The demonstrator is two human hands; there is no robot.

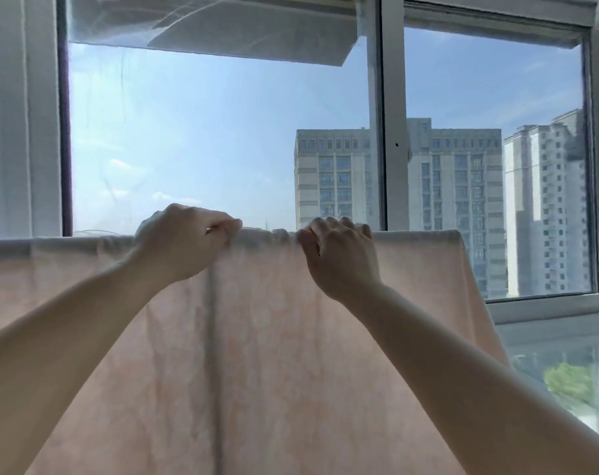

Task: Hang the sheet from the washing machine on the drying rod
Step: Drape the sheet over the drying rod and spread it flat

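A pale pink sheet (291, 354) hangs draped over a horizontal drying rod that runs across the view at hand height; the rod itself is hidden under the fabric fold. My left hand (185, 241) pinches the sheet's top fold left of centre. My right hand (339, 255) has its fingers curled over the top fold just right of centre. The sheet's right edge (476, 286) falls diagonally down to the right. A vertical seam or shadow line (212, 337) runs down the fabric below my left hand.
A large window with a white frame (390, 132) stands right behind the rod, with apartment towers (455, 200) outside. A white curtain (13, 114) hangs at the left. The window sill (558, 323) lies at the lower right.
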